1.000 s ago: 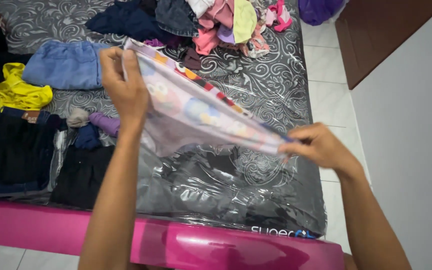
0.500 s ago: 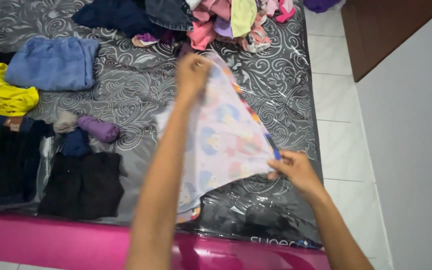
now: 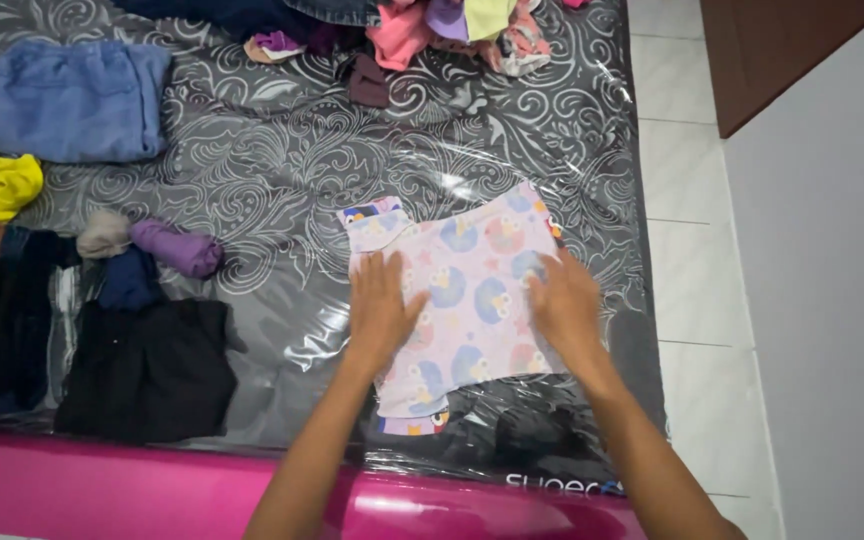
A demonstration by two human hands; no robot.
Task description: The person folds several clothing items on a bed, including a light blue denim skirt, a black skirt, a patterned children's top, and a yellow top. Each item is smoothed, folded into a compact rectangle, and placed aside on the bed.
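Cartoon-print garment lies spread flat on plastic-wrapped mattress, near its front edge; left hand and right hand rest open-palmed on it, gripping nothing, apparently pressing it smooth.

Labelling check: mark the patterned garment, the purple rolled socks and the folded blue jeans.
patterned garment [image 3: 467, 290], head view, middle of the cloth between the hands.
purple rolled socks [image 3: 180, 248], head view, centre of the roll.
folded blue jeans [image 3: 67, 100], head view, middle of the top fold.
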